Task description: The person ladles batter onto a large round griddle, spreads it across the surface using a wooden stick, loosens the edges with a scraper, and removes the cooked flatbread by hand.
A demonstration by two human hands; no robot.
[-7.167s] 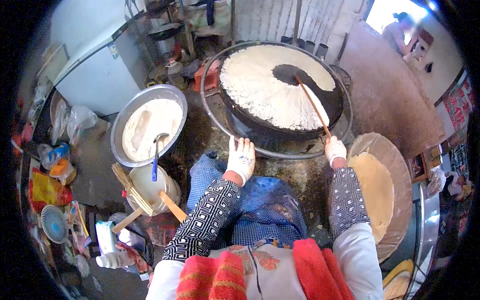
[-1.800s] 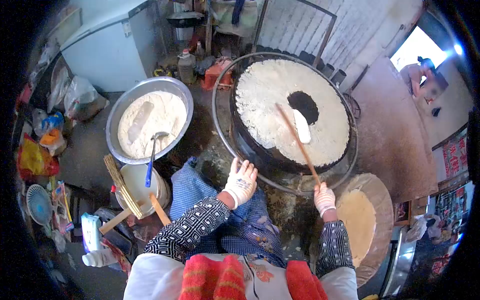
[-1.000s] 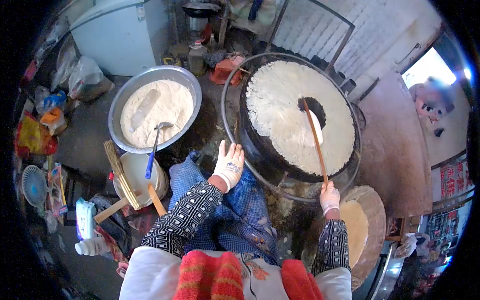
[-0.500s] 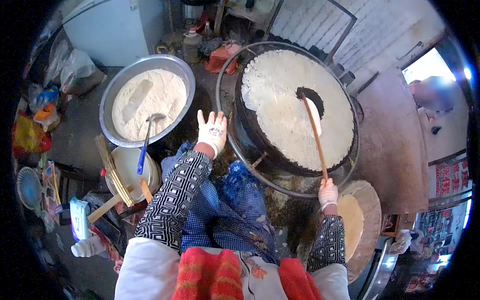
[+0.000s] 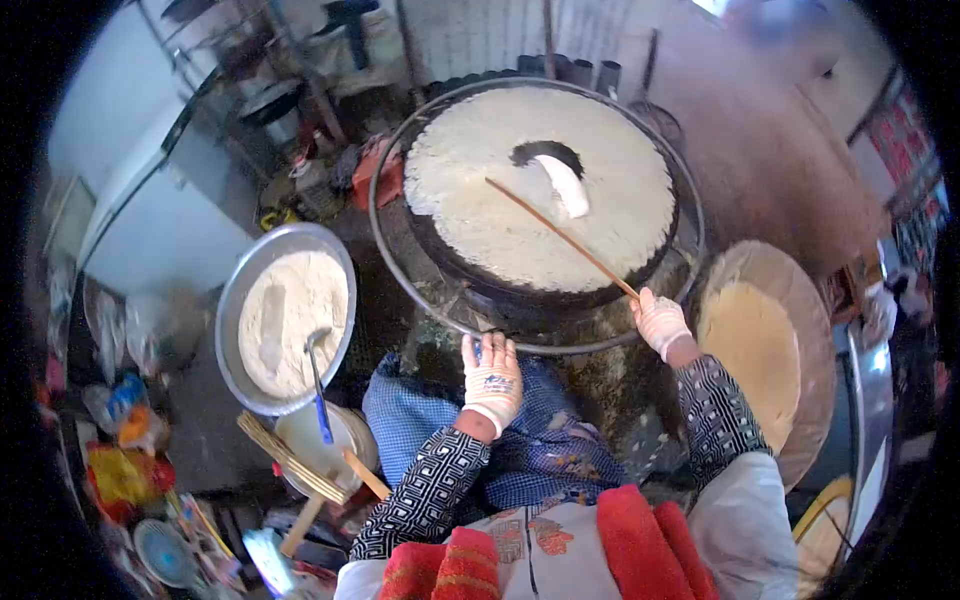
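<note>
My right hand [image 5: 662, 322], in a pale glove, is closed around the end of a thin wooden stick [image 5: 560, 233]. The stick reaches up and left over a pale sheet of batter [image 5: 470, 150] covering a large round griddle. Near the sheet's middle, a white folded flap [image 5: 566, 187] lies beside a dark bare patch [image 5: 545, 152]. My gloved left hand [image 5: 493, 385] has its fingers stretched out, tips at the front of the metal ring [image 5: 560, 350] around the griddle; whether they touch it I cannot tell.
Left of the griddle, a metal basin [image 5: 235, 355] holds flour and a blue-handled ladle [image 5: 320, 395]. Below it stand a bucket [image 5: 365, 440] and a straw whisk brush [image 5: 285, 455]. At right is a round, lined tray [image 5: 815, 400] with a yellowish sheet. A person [image 5: 780, 20] is at the back.
The view has turned to the right. The stick has swung left, its tip now away from the dark patch. My left hand has come to the ring's front, its fingers closer together.
</note>
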